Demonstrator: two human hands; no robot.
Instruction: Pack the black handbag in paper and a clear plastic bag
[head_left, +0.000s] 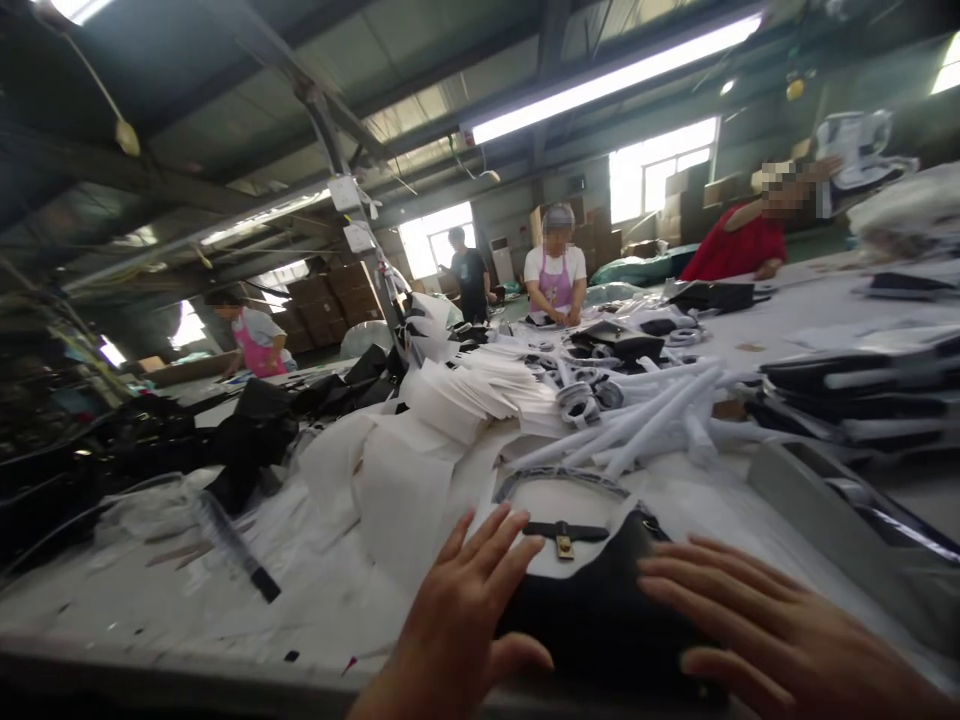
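Hands: apart and opened out, your left hand and your right hand reach over the two sides of a black, smooth-surfaced bag; neither is closed around it, and you cannot tell how firmly they press.
Bag: directly before you, between your hands, at the near side of a wide white worktable, its upper edge dipping in a curve.
Bag's dip: just beyond it you have a small gold-coloured metal clasp on a narrow black strap, then an arched, grey-wrapped handle.
Table, left of you: a long clear-wrapped strip with a black end lies near a loose heap of glossy black pieces.
Table, ahead of you: fanned thin white sheets spread beside a bundle of long white tubes.
Table, right of you: a grey, straight-walled tray stands near stacked flat black pieces.
Co-workers: facing you across the table, a person in a purple apron bends over work; a person in a red top is farther right, and a person in a pink apron farther left.
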